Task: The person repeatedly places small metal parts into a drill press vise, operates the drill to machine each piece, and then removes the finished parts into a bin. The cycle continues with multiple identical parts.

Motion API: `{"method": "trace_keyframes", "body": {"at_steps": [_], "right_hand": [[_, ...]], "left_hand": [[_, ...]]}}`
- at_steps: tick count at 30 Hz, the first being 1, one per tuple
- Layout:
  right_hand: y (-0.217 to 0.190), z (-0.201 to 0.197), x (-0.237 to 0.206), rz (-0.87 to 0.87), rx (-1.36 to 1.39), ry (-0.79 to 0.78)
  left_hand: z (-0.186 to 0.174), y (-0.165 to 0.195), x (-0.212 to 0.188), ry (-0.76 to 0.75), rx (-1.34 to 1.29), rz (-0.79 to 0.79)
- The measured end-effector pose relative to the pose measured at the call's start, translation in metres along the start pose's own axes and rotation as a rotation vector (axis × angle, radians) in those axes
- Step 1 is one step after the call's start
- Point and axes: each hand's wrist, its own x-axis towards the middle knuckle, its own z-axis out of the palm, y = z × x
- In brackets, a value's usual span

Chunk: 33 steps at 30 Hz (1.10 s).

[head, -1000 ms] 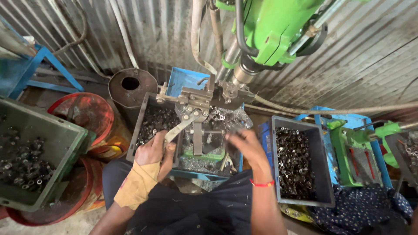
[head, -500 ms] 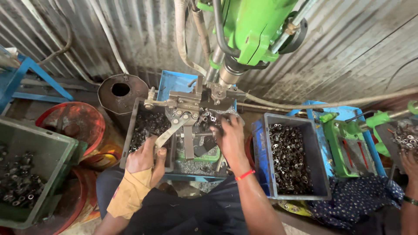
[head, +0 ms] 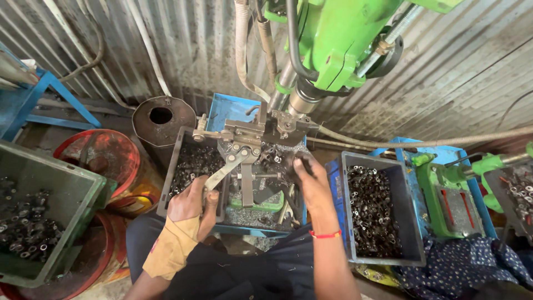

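Observation:
My left hand (head: 191,204), with a tan wrap on the wrist, grips the metal clamp lever (head: 224,172) of a steel fixture (head: 250,136) under the green drill machine (head: 333,39). My right hand (head: 310,180), a red band on its wrist, reaches into the fixture just below the spindle (head: 300,100), fingers closed around a small dark metal part that is mostly hidden. A dark tray of small metal parts (head: 191,164) lies left of the fixture, beside my left hand.
A grey bin of metal sleeves (head: 372,211) stands at the right, a green crate of parts (head: 33,216) at the left. A red tub (head: 102,158) and a rusty cylinder (head: 161,119) sit behind. Another green machine (head: 455,189) is at far right. Corrugated metal wall behind.
My right hand has moved from the front of the tray up and inward to the fixture under the spindle. My left hand has stayed on the lever.

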Motion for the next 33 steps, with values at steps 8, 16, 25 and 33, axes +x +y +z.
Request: {"method": "trace_keyframes", "body": {"at_steps": [8, 16, 25, 33], "right_hand": [[0.012, 0.048, 0.033, 0.083, 0.633, -0.024], [-0.02, 0.004, 0.048, -0.196, -0.202, 0.266], [-0.181, -0.046, 0.168, -0.098, 0.497, -0.136], [-0.364, -0.033, 0.151, -0.238, 0.973, -0.328]], "left_hand": [[0.0, -0.002, -0.001, -0.007, 0.006, -0.006], [-0.018, -0.016, 0.075, 0.374, 0.088, 0.339], [-0.011, -0.024, 0.126, 0.313, 0.138, 0.464], [-0.008, -0.026, 0.125, 0.328, 0.133, 0.442]]}}
